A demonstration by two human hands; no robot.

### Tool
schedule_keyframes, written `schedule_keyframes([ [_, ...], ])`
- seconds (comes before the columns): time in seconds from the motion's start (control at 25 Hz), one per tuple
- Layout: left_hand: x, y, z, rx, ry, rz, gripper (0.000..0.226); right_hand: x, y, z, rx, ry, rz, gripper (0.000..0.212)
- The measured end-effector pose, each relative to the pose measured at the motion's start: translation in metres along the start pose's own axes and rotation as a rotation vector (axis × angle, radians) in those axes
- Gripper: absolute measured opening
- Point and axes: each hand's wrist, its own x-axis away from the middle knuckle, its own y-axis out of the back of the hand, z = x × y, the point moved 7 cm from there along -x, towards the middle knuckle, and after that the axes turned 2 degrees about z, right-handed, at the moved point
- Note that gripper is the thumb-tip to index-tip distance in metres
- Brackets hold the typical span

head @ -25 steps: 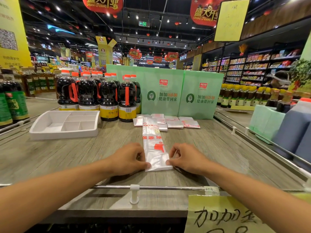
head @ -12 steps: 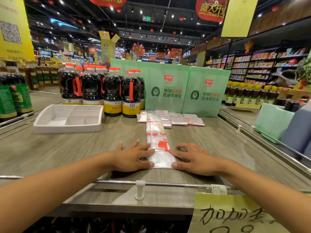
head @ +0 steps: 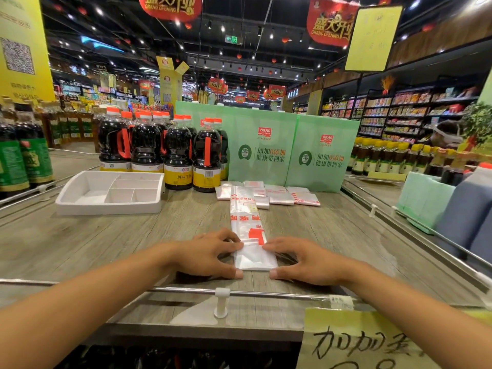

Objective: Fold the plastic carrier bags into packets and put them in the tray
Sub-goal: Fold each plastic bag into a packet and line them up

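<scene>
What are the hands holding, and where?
The left hand and right hand hold the plastic bag, fingers pinching the side edges of its folded near end.

Head-worn view, forward and down

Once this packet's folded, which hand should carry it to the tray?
Left, likely. White tray sits far-left; left hand is on that side of the bag, right hand would cross over.
</scene>
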Motion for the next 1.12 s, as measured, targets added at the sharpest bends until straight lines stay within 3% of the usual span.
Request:
schedule_keyframes([
  [0.08, 0.000, 0.002, 0.000, 0.031, -0.008, -0.029, 0.090, 0.000, 0.001, -0.003, -0.032, -0.030, -0.027, 0.071],
  [0.36, 0.006, 0.019, -0.007, 0.139, -0.006, -0.240, 0.063, -0.002, 0.004, 0.003, -0.085, -0.038, -0.071, 0.066],
  [0.6, 0.014, 0.025, -0.008, 0.338, 0.013, -0.344, 0.037, -0.002, 0.015, 0.008, -0.125, -0.042, -0.236, 0.024],
  [0.96, 0.016, 0.026, -0.006, 0.480, -0.041, -0.322, 0.036, -0.004, 0.019, -0.001, -0.295, -0.152, -0.314, 0.018],
  [1.12, 0.018, 0.028, -0.011, 0.513, -0.035, -0.346, 0.049, -0.003, 0.018, 0.000, -0.375, -0.178, -0.319, 0.017],
])
